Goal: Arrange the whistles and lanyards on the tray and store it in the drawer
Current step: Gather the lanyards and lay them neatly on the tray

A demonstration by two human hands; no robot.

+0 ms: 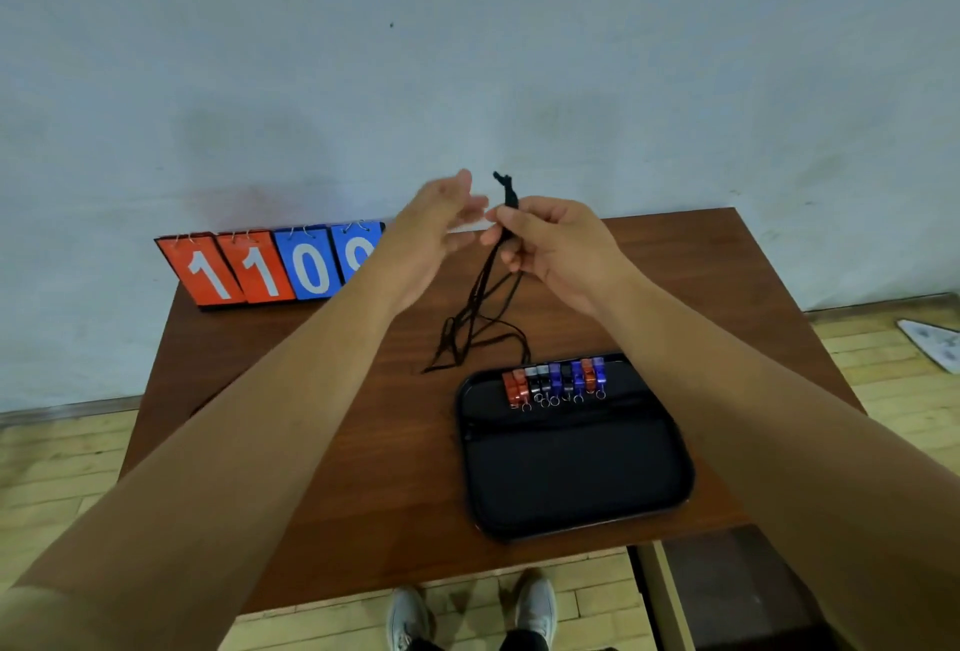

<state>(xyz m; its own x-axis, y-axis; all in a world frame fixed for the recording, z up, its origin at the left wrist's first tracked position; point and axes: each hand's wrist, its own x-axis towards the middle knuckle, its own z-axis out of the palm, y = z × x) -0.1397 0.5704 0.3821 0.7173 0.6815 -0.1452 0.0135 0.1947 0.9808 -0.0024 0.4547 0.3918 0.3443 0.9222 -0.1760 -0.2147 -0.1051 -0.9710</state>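
A black tray lies on the brown table, right of centre. Several whistles, red, black, white and blue, stand in a row along its far edge, each with a small metal ring. My right hand is raised above the table and pinches a bunch of black lanyards near their top ends. The cords hang down and their loose ends trail on the table just behind the tray. My left hand hovers beside the bunch, blurred, with its fingers apart and nothing in it.
A flip scoreboard with red and blue number cards stands at the table's back left against the wall. An open drawer shows under the table's front right corner. My shoes stand on the wooden floor below the front edge.
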